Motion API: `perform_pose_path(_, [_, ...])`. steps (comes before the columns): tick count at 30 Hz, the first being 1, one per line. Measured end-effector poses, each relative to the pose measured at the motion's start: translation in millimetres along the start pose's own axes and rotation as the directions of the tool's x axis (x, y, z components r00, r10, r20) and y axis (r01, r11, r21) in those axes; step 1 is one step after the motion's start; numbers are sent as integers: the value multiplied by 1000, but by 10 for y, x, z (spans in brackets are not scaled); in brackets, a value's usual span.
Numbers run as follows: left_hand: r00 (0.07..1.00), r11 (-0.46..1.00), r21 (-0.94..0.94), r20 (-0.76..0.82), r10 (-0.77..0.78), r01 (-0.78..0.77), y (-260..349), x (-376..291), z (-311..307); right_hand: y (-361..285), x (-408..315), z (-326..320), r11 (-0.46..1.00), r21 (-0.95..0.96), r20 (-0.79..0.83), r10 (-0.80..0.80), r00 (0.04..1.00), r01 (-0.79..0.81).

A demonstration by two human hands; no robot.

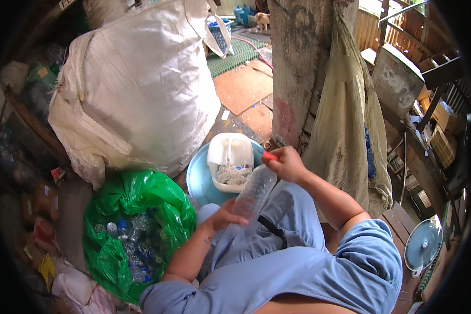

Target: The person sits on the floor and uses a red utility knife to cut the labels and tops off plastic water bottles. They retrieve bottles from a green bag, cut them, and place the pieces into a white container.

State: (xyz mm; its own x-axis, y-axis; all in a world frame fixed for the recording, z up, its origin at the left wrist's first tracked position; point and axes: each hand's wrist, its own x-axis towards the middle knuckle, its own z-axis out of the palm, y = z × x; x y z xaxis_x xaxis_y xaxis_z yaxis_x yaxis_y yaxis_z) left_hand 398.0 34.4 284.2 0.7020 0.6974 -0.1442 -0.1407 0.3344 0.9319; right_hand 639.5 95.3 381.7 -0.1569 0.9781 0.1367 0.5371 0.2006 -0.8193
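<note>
My left hand [227,215] grips the base of a clear plastic bottle [255,188], held tilted over my lap. At its upper end, my right hand [287,161] is closed on a small red object [270,156]; whether that is a tool's handle or a cap I cannot tell. The bottle's neck is partly hidden by the right fingers. Just beyond the bottle, a white plastic container [241,143] with a divider holds whitish scraps [231,175] and a few blue bits. It rests on a round light-blue basin or lid [198,180].
On the left, an open green plastic bag [176,204] holds many plastic bottles [135,243]. Behind it stands a large white woven sack [141,78]. A concrete post [294,78] and a hanging beige sack [337,129] rise at right. A fan [424,245] lies far right; a dog [263,20] stands far back.
</note>
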Motion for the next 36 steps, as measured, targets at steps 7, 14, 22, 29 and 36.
perform_pose_path(7, [877, 701, -632, 480, 18, 331, 104, -431, -56, -388, 73, -124, 866, 279, 395, -498, 772, 416])
perform_pose_path(14, [989, 995, 3, -107, 100, -101, 222, -505, -388, -473, 229, -125, 950, 92, 304, -312, 900, 298])
perform_pose_path(22, [700, 938, 226, -625, 346, -262, 7, -1020, -841, 535, 441, 989, 699, 361, 555, 371, 744, -618])
perform_pose_path(29, [574, 957, 139, -775, 265, -254, -64, -1554, -826, 1600, 820, 2321, 300, 518, 501, 653, 568, -801])
perform_pose_path(36, [576, 966, 189, -776, 257, -176, -452, -1372, -736, 222, 459, 2300, 728, 584, 512, 13, 859, -359])
